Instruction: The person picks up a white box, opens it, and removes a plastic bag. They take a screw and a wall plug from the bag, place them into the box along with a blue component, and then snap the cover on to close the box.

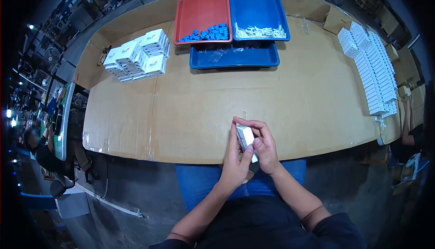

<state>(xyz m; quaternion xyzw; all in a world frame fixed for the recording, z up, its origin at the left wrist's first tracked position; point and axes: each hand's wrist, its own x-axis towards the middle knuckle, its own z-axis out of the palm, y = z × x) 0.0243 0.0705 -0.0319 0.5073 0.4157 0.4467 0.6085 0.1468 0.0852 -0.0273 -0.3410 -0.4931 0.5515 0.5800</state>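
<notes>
Between both hands, above the front edge of the cardboard-covered table (217, 108), is a small white box-shaped piece (246, 134). My left hand (235, 160) is wrapped along its left side, with the thumb pressed near the lower end. My right hand (267, 151) closes on it from the right, its fingers curled over the upper end and its thumb against the face. Fingers hide part of the piece, so its exact kind cannot be told.
Small blue parts lie in a red tray (201, 11), white slender parts in a blue tray (258, 9); another blue tray (233, 63) sits below. White boxes are stacked at left (131, 58) and in rows at right (374, 74). People sit at both sides.
</notes>
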